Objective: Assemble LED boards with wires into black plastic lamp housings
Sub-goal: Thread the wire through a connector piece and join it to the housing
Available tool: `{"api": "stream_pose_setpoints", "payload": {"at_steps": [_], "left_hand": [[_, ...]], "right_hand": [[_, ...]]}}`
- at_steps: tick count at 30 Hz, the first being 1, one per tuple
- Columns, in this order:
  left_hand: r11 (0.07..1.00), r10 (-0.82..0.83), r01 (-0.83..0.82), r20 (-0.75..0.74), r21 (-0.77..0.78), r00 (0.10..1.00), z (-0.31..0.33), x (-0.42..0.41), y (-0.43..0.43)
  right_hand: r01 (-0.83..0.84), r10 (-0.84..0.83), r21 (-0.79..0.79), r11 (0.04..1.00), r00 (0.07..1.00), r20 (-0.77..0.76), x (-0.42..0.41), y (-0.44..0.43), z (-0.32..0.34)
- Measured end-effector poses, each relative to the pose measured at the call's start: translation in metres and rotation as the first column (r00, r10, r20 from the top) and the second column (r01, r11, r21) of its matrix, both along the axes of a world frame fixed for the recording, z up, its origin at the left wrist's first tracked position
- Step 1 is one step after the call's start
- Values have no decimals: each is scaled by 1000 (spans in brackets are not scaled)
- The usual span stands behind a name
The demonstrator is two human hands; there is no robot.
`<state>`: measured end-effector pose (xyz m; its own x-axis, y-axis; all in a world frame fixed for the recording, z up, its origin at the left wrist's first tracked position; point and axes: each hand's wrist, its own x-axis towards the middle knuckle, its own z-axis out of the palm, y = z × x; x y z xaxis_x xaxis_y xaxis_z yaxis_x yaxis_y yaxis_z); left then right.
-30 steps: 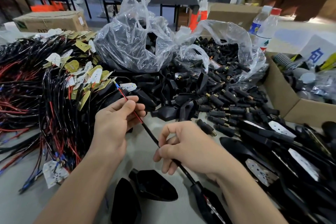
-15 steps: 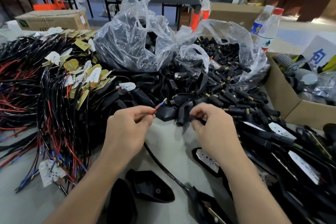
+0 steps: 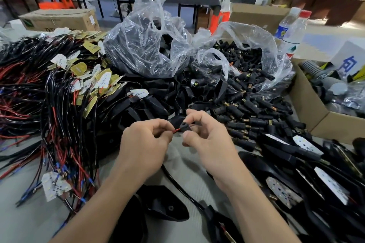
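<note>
1. I am watching both hands working close together above the middle of the tabletop (image 3: 23, 221). The left hand (image 3: 145, 144) is pinching the tip of a red wire (image 3: 177, 130) between thumb and forefinger. The right hand (image 3: 207, 140) is gripping a small black plastic part (image 3: 182, 124) with its round hole facing the wire.
2. I am judging this step as threading. The wire tip is pointing at the hole and is nearly touching it (I cannot tell if it is already entering).
3. The black cable (image 3: 177, 180) is running from under the hands down to a black lamp housing (image 3: 215, 221), which is lying on the tabletop near the bottom edge of the view. I cannot tell whether its LED board is seated.
4. I am thinking the next move is asking for fine aim. The right hand should be holding the part steady while the left hand is pushing the wire straight in, because such a thin tip may bend or miss the hole.
5. Open room is small here:
   - A bundle of wired LED boards (image 3: 59, 114) is crowding the left side.
   - A heap of black connectors (image 3: 250, 108) is lying just behind the hands.
   - Assembled housings (image 3: 292, 152) are filling the right side, before the wall of a cardboard box (image 3: 308, 112).
   - An empty housing (image 3: 164, 206) is lying between the forearms, near the cable, so pulling the cable through may drag it.
</note>
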<state>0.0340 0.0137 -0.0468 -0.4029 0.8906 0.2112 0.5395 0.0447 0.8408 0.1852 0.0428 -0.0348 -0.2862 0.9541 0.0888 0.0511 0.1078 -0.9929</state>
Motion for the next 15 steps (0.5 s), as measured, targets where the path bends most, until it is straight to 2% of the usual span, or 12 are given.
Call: {"api": "stream_pose_setpoints", "payload": {"at_steps": [3,6,11,15], "left_hand": [[998,-49,42,203,36,978,-2,1,3],[995,-63,30,383,92,922,-3,5,4],[984,-77,-4,451,177,889,-2,6,2],[984,-131,64,429,168,894,2,6,-2]], "right_hand": [[-46,46,-8,999,999,-28,1,-1,0],[8,-9,18,1000,1000,21,-1,0,-4],[104,-105,49,993,994,19,3,1,-6],[132,-126,53,990,985,-115,15,6,1]]}}
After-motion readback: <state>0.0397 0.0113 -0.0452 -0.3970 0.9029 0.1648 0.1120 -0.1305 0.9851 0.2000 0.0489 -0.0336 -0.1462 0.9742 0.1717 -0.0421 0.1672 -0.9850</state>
